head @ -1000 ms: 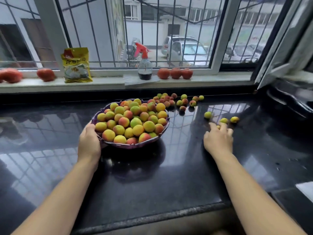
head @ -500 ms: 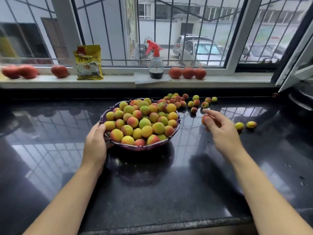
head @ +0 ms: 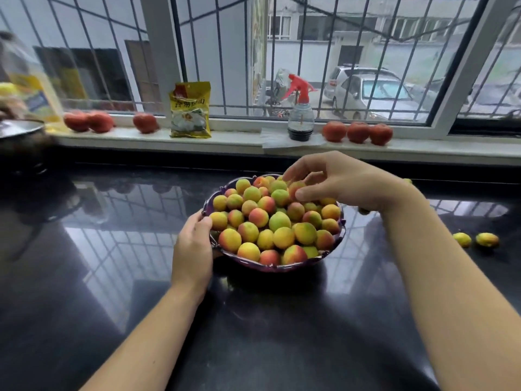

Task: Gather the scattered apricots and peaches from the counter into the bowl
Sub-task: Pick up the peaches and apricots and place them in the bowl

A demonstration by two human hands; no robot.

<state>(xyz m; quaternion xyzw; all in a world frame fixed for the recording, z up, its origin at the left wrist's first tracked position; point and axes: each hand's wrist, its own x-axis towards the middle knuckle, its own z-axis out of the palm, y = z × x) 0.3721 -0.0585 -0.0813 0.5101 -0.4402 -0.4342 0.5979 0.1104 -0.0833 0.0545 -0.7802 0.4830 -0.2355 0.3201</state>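
A purple bowl (head: 270, 268) heaped with yellow, green and red apricots and peaches stands on the black counter (head: 112, 277). My left hand (head: 193, 249) holds the bowl's left rim, fingers curled over the edge. My right hand (head: 338, 180) hovers over the far side of the pile, thumb and fingers around a reddish fruit (head: 294, 189) that touches the heap. Two yellow fruits (head: 461, 239) (head: 487, 239) lie loose on the counter at the right. My right hand and arm hide the scattered group behind the bowl.
On the white sill stand a yellow packet (head: 190, 110), a spray bottle with a red trigger (head: 300, 111) and several red tomatoes (head: 358, 132). A pot lid (head: 17, 128) and a blurred bottle (head: 28, 80) sit at the far left.
My right hand picked a fruit up off the counter at the right and carried it left over the bowl. The view shifted right to left. My left hand stayed on the rim.
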